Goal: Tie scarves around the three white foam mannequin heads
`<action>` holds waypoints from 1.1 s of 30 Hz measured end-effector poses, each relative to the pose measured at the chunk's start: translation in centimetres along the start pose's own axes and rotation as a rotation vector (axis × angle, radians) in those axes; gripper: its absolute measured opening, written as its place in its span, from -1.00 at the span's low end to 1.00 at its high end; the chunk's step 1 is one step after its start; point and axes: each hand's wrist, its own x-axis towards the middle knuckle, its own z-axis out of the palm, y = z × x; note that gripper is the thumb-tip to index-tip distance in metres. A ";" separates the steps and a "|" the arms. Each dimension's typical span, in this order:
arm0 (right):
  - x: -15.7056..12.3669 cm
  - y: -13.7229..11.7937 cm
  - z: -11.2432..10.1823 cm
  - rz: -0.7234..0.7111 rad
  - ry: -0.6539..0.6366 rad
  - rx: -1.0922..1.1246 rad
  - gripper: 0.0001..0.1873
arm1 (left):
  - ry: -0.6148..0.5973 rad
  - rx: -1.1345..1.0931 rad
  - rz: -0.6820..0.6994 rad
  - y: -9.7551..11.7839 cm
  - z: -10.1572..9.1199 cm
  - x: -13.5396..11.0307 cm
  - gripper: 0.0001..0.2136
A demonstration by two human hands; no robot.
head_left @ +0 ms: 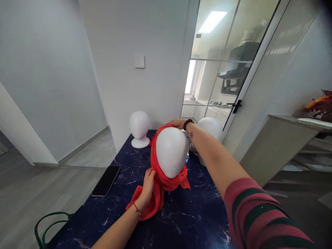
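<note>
A dark blue marbled surface [197, 214] fills the middle of the room, running away toward the white wall. At its centre stands a smooth white foam mannequin head [171, 152], blank face turned to the wearer of the camera. A red fabric scarf [158, 193] wraps over its crown and under its chin, and the loose end spills onto the surface at seven o'clock from the head.

A second white foam head [139, 128] stands on its round base at eleven o'clock, well apart. A third [212, 127] sits at one o'clock, partly hidden behind the outstretched right arm. A black phone [105, 180] lies flat at nine o'clock, near the surface's edge.

The left hand [148, 185] has its grip closed on a bunch of scarf just beside the head's lower left. The right hand [177, 123] lies on the scarf at the top of the head, at twelve o'clock. I cannot tell whether its grip is closed on the cloth.
</note>
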 end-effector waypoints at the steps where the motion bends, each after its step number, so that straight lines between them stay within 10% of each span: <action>1: -0.2 1.1 -0.2 0.019 0.024 0.018 -0.83 | -0.019 0.011 -0.025 0.1 0.1 0.0 -0.79; 13: -3.0 13.8 -1.7 -0.003 0.244 0.193 -0.79 | -0.063 0.052 -0.064 -1.0 0.0 -0.4 -0.71; 20: -8.4 20.3 1.9 -0.022 0.346 0.211 -0.78 | -0.082 0.208 -0.054 -1.9 -0.4 -0.4 -0.74; 29: -12.2 22.0 6.9 -0.162 0.539 -0.630 -0.50 | -0.143 0.248 0.007 -2.4 -0.1 -0.4 -0.71; 33: -12.2 22.7 8.6 -0.279 0.553 -0.437 -0.45 | -0.129 0.256 0.036 -2.3 -0.2 -0.4 -0.67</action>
